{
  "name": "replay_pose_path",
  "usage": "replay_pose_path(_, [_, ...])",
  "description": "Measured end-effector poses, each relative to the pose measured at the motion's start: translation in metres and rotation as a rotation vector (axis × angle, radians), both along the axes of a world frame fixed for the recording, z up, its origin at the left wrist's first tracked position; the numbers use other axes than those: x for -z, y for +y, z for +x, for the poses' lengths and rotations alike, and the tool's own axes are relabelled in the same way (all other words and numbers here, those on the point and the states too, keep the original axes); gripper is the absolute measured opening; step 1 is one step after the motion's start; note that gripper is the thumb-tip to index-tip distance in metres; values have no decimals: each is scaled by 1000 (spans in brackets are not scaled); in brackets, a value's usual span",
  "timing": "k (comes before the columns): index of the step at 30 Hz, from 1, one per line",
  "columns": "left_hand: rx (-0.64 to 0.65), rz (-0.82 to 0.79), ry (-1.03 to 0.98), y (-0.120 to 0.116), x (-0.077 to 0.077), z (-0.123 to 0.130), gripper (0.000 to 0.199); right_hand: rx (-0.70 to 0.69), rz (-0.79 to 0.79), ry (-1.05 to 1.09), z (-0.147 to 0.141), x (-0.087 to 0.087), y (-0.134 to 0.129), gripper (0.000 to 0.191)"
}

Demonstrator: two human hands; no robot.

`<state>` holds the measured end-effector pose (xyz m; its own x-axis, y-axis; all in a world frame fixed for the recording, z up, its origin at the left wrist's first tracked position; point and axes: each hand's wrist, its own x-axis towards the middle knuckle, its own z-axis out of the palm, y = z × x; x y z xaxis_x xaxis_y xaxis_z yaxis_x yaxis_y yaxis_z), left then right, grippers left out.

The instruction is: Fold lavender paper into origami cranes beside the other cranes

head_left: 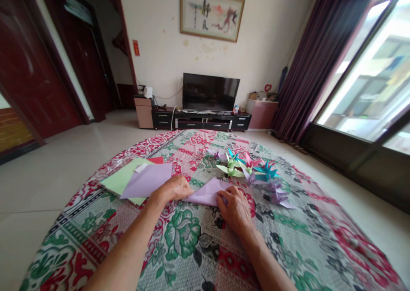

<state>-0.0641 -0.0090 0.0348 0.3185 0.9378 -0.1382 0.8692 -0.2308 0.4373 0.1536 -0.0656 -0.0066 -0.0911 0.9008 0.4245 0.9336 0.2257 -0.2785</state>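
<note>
A sheet of purple origami paper, folded to a triangle, lies on the patterned tablecloth between my hands. My left hand has its fingers curled together and pinches the paper's left corner. On the right part of the fold, my right hand presses with bent fingers, gripping the edge. My fingertips partly cover both ends of the paper. Beyond my right hand stand several folded paper cranes, among them a green crane, a blue crane and a purple crane.
Left of my hands lies a stack of loose paper, with a purple sheet over a green sheet and a red corner showing behind. The round table's far edge faces a television on a low black cabinet.
</note>
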Motion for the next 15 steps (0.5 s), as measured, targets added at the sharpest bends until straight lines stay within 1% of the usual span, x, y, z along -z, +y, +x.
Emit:
replay_pose_path(4, [-1,10,-69,0,-4,-13,28,-6,-15,-1,0,-1,0,20])
replay_pose_path(5, [3,-9,-82,0,-5,-15,27,-4,-23,-4,0,-2,0,20])
replay_pose_path(10, [37,-278,-147,-4,-7,-13,20,8,-50,-28,-1,-5,-2,22])
replay_pose_path(15, [41,-408,-166,-8,-9,-12,19,8,-56,-34,-1,-4,-2,23])
